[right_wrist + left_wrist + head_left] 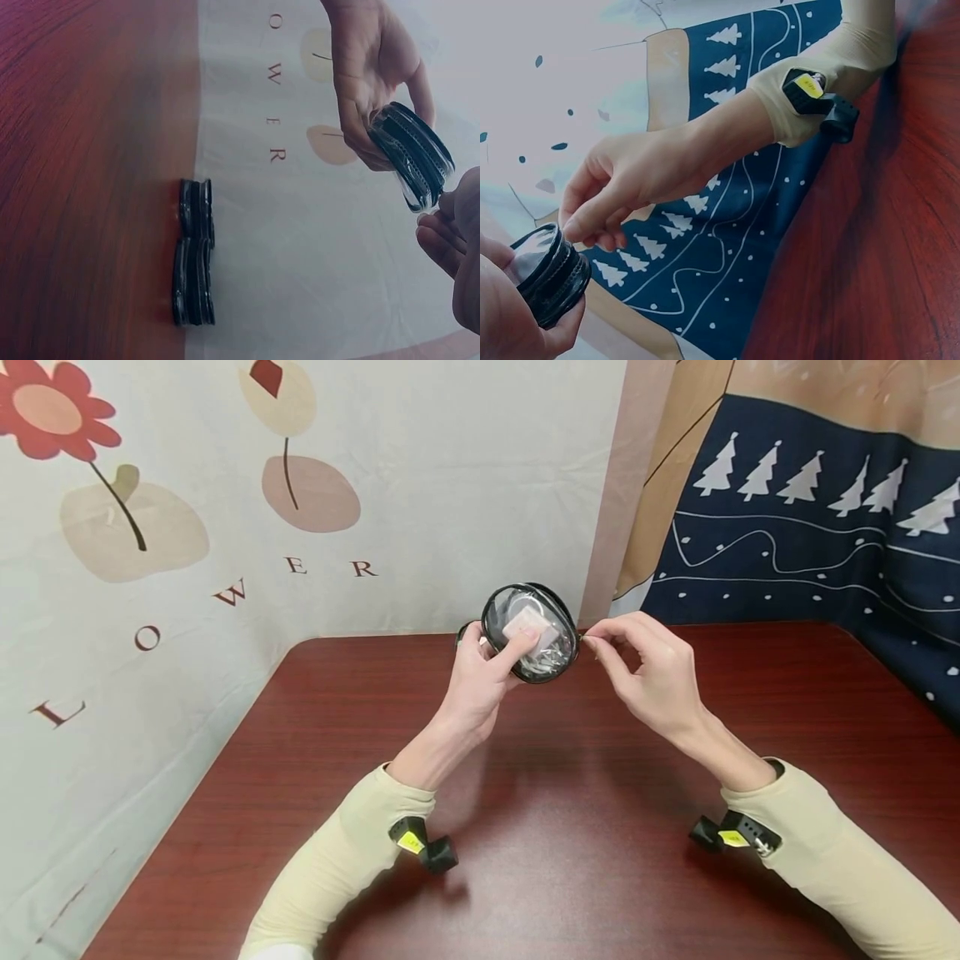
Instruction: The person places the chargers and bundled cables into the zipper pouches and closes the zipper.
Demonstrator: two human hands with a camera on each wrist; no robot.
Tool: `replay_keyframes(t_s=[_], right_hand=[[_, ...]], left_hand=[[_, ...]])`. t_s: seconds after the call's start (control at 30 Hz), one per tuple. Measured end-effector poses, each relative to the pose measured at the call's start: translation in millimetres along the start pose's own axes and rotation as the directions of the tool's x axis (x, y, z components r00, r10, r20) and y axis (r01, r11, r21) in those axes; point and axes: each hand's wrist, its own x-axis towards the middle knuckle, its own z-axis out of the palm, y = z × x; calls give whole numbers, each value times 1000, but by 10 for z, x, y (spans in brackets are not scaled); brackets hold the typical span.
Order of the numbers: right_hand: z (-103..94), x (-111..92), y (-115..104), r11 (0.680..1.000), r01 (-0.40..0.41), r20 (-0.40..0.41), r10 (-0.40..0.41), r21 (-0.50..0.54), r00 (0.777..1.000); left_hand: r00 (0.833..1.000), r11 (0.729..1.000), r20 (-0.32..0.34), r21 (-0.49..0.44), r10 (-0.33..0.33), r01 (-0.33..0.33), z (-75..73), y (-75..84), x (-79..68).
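A round clear zip pouch (557,653) with black edging is held up above the table. Through its clear face show a white square piece (545,632) and some pale, tangled contents in the lower part. My left hand (480,681) grips the pouch from the left, thumb across the clear face and fingers behind it. At the pouch's right edge, my right hand (656,672) pinches at the zipper end between thumb and forefinger. The black zipper band (416,157) runs round the pouch's side in the right wrist view; the pull itself is hidden by the fingertips.
Two more black-edged pouches (193,281) stand side by side at the table's back edge, against the printed cloth (262,225). One is mostly hidden behind my left hand in the head view. The dark red wooden table (570,860) lies below both arms.
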Motion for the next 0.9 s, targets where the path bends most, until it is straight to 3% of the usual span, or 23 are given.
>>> replay_keyframes(t_s=[0.17, 0.4, 0.9], right_hand=[[-45, 19, 19, 999, 13, 34, -12, -30, 999], [-62, 41, 12, 998, 55, 44, -54, -34, 998], [-118, 84, 21, 997, 69, 8, -69, -17, 998]], left_hand=[[997, 997, 58, 52, -51, 48, -14, 38, -2], [993, 992, 82, 100, -90, 81, -50, 90, 7], [966, 973, 223, 213, -132, 83, -70, 129, 3]])
